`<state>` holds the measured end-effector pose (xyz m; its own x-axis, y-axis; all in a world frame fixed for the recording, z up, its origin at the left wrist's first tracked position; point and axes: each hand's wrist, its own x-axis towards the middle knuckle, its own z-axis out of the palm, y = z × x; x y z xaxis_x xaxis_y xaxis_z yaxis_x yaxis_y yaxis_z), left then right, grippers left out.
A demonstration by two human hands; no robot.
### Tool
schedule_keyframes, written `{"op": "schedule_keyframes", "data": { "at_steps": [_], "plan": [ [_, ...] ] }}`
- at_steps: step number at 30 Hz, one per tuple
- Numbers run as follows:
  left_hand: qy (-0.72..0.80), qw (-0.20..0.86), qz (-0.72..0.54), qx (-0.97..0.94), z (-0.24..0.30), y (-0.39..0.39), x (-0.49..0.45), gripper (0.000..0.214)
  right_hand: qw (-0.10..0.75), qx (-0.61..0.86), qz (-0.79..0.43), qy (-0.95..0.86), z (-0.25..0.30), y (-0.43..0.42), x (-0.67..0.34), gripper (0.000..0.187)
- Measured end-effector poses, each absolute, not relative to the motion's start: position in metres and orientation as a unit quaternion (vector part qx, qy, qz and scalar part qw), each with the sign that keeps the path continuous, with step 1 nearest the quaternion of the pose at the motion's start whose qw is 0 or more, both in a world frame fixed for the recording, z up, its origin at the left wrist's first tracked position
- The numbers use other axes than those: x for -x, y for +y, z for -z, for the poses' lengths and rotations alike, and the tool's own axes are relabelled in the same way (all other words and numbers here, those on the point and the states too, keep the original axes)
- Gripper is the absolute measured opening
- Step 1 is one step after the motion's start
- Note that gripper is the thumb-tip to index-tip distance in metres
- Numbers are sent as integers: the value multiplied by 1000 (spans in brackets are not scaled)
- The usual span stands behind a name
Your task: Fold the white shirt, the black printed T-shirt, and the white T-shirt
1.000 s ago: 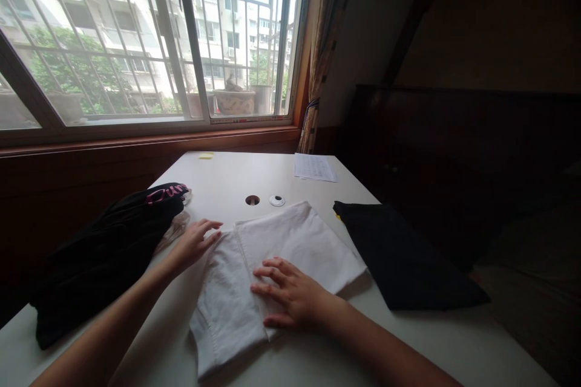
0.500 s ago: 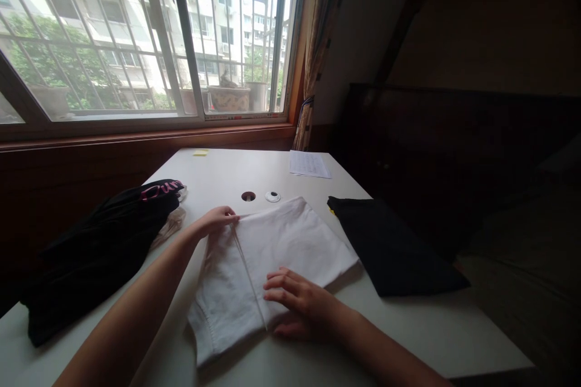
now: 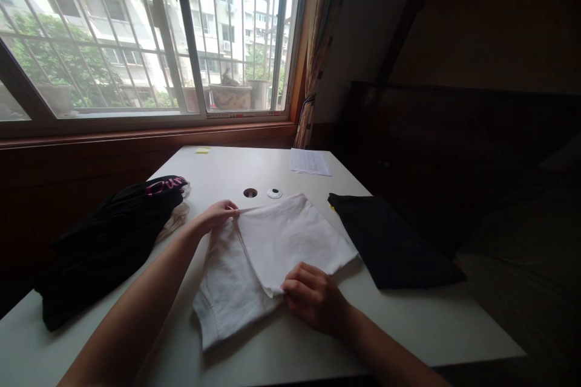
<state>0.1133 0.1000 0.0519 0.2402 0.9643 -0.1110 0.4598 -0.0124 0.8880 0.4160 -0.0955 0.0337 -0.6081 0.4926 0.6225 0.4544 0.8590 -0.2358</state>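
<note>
A white garment (image 3: pixel 290 236), partly folded over, lies on the table in front of me; whether it is a shirt or something else I cannot tell. My left hand (image 3: pixel 223 213) pinches the far left corner of its upper layer. Closer to me, my right hand (image 3: pixel 313 295) is closed on the near edge of that same layer, which is lifted a little. Below it, the under layer spreads out to the left, and a stitched hem shows at its near left end.
Dark folded cloth (image 3: pixel 390 242) lies on the right of the white table (image 3: pixel 408 326). A black garment with pink lettering (image 3: pixel 113 242) is heaped on the left. Papers (image 3: pixel 311 162), a yellow note (image 3: pixel 202 150), a cable hole (image 3: pixel 250 193) and its round cover (image 3: pixel 274 193) are farther back, before a barred window.
My right hand has closed from loose, spread fingers onto the upper layer's near edge and raised it slightly. The left hand keeps its pinch at the far corner.
</note>
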Motion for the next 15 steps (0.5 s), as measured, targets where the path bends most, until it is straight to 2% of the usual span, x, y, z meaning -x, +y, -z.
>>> {"op": "schedule_keyframes", "data": {
  "at_steps": [6, 15],
  "plan": [
    [537, 461, -329, -625, -59, 99, -115, 60, 402, 298, -8, -866, -43, -94, -414, 16],
    [492, 461, -430, -601, -83, 109, -114, 57, 501, 323, 31, -802, -88, -87, -401, 22]
  ]
}}
